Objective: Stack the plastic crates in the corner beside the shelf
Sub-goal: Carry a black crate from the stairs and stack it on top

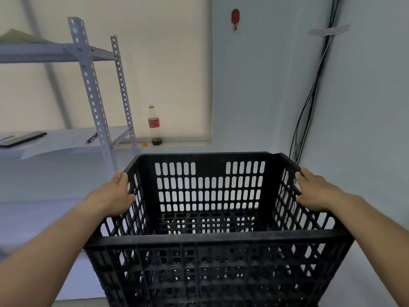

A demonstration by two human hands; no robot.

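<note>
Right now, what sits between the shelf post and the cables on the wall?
In the head view, only a cola bottle on the ledge stands between shelf post and cables.

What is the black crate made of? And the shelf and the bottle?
The crate looks like hard plastic, matte black, moulded with rows of slots. The shelf seems painted metal: thin grey angle posts punched with holes. The bottle is probably clear plastic, see-through with a red label.

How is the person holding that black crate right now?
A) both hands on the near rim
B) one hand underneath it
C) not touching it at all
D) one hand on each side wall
D: the left hand takes its grip on the left wall of the black crate and the right hand on the right wall, both near the far corners.
</note>
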